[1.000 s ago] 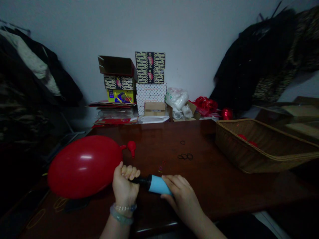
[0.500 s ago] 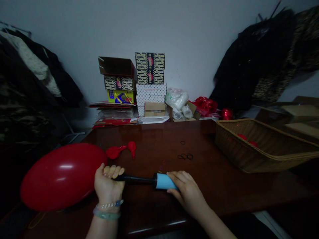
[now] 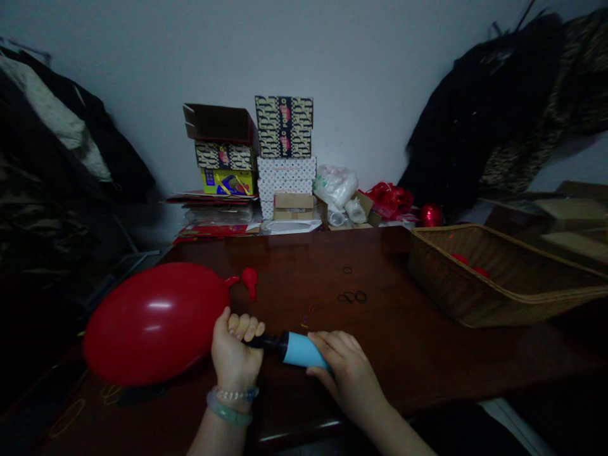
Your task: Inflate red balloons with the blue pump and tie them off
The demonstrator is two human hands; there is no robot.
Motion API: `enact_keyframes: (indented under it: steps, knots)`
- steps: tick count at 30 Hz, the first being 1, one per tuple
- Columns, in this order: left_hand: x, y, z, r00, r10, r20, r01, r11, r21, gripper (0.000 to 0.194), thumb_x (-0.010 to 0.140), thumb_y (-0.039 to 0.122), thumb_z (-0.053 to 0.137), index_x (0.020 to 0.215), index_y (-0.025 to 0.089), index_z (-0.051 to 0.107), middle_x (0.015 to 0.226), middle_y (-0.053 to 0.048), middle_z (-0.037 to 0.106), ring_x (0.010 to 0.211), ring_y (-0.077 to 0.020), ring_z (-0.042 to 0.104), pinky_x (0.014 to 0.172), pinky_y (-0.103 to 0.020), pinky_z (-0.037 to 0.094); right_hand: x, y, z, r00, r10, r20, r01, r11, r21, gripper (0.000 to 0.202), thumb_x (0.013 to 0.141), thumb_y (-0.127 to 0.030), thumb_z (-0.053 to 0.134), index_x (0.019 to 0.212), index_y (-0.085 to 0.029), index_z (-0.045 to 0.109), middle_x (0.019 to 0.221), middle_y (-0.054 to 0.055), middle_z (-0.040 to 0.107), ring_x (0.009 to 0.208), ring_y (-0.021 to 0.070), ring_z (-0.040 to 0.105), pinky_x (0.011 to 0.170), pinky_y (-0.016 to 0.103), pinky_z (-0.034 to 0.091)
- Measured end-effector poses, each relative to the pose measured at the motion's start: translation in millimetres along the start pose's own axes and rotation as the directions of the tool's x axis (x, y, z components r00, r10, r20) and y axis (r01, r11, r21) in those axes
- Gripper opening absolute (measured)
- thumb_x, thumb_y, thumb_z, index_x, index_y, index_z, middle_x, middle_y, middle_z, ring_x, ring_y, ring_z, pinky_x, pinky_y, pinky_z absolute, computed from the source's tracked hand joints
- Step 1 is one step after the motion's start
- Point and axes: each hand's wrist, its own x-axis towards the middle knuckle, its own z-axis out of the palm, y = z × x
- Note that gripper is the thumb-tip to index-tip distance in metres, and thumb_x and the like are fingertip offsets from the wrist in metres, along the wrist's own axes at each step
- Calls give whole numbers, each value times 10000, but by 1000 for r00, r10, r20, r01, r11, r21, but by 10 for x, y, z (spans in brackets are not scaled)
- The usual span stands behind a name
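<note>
My left hand (image 3: 237, 354) is closed around the black end of a balloon pump (image 3: 301, 349). A large inflated red balloon (image 3: 154, 323) lies against that fist, its neck hidden by the fingers. On the pump's light blue barrel, my right hand (image 3: 350, 373) keeps its grip. Only a short piece of black shaft shows between the hands. Beyond my left fist lies a flat red balloon (image 3: 249, 280); another, mostly covered by the inflated one, shows just its neck (image 3: 232, 280).
A wicker basket (image 3: 456, 297) with red items inside stands at the right of the brown table (image 3: 294, 259). Dark rubber bands (image 3: 354, 297) lie mid-table, yellowish ones (image 3: 69, 418) at the left. Stacked boxes (image 3: 285, 171) and plastic bags (image 3: 337, 187) line the wall.
My left hand has moved right toward my right hand, and the exposed pump shaft has become shorter. The inflated balloon has shifted right with it, covering most of one flat balloon.
</note>
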Motion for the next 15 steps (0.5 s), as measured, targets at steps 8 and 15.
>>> enact_keyframes:
  steps: [8,15]
  knots:
    - [156,419,-139,996,87,-10,-88,996,-31,438,758,202,559,557,202,170,407,84,210,344,-75,232,395,-241,268,60,151,-155,999,-43,13,43,998,-53,484,839,-357,648,1290,-239,516,1187,84,626,1036,235,564,907,406,440]
    - [175,401,-134,998,69,13,-68,997,-48,449,760,191,562,561,201,160,408,87,224,339,-67,239,394,-236,259,26,128,-138,999,-32,-17,31,997,-67,473,835,-313,652,1282,-228,523,1185,97,625,1039,256,557,908,440,434]
